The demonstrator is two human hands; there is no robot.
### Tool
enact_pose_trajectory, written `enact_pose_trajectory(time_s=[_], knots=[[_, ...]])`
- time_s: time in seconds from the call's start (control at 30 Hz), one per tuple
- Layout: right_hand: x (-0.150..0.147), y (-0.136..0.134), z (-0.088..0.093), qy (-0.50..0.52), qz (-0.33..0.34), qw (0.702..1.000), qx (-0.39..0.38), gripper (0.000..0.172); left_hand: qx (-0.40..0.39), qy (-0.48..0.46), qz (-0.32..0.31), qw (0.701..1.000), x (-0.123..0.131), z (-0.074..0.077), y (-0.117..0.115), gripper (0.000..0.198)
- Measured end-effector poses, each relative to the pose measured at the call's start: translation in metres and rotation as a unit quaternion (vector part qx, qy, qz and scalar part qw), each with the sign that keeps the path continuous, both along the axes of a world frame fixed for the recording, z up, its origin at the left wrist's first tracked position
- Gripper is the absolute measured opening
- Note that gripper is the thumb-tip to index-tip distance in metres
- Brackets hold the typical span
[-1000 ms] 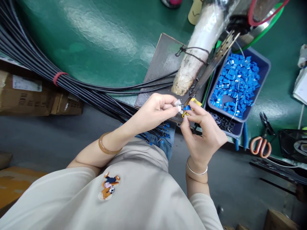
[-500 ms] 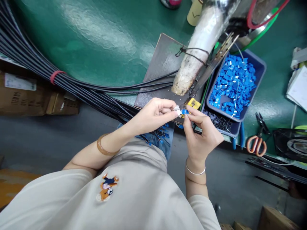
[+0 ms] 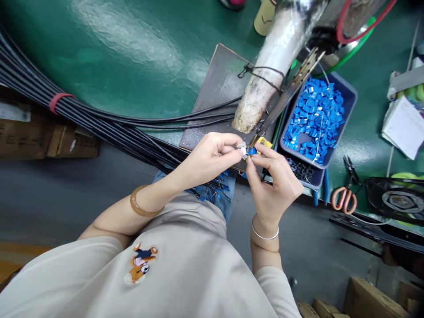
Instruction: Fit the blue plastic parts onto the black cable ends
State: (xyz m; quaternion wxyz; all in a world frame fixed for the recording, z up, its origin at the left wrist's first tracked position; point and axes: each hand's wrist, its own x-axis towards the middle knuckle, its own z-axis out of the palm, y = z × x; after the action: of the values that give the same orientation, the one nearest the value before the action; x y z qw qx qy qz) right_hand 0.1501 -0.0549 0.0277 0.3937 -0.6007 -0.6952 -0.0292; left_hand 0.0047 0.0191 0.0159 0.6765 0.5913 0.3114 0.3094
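Observation:
My left hand (image 3: 212,157) is closed in a pinch, with white material at its thumb and index fingertips. What lies between those fingertips is too small and covered to make out. From the other side my right hand (image 3: 273,176) pinches a small blue connector (image 3: 252,151) between thumb and fingers, close against the left fingertips. Just above the connector ends the metal tip of a soldering iron (image 3: 261,131), held on a slanted bracket. A yellow piece (image 3: 265,142) lies behind the right fingertips. Both hands are over the near edge of a dark board (image 3: 212,95).
A thick bundle of black cables (image 3: 99,115) runs in from the left, some with blue ends over my lap. A foil-wrapped duct (image 3: 261,84) overhangs the board. To the right stand a bin (image 3: 347,95) of blue connectors, a lower bin of black parts (image 3: 300,170) and scissors (image 3: 344,198).
The whole view has shifted slightly, so the bench appears further left. Both hands remain together at the iron's tip; the blue connector shows a little less between the fingers.

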Motion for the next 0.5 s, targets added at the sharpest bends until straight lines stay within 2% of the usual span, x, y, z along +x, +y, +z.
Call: enact_pose_trajectory(time_s=[0.3, 0.5], knots=[[-0.0004, -0.0042, 0.0011, -0.051, 0.006, 0.999, 0.002, 0.015, -0.063, 0.013, -0.041, 0.997, -0.0033, 0.0036, 0.0027, 0.02], [0.0007, -0.0062, -0.0029, -0.065, 0.001, 0.998, 0.015, 0.016, -0.049, 0.024, -0.05, 0.997, -0.0041, 0.0028, 0.0009, 0.022]])
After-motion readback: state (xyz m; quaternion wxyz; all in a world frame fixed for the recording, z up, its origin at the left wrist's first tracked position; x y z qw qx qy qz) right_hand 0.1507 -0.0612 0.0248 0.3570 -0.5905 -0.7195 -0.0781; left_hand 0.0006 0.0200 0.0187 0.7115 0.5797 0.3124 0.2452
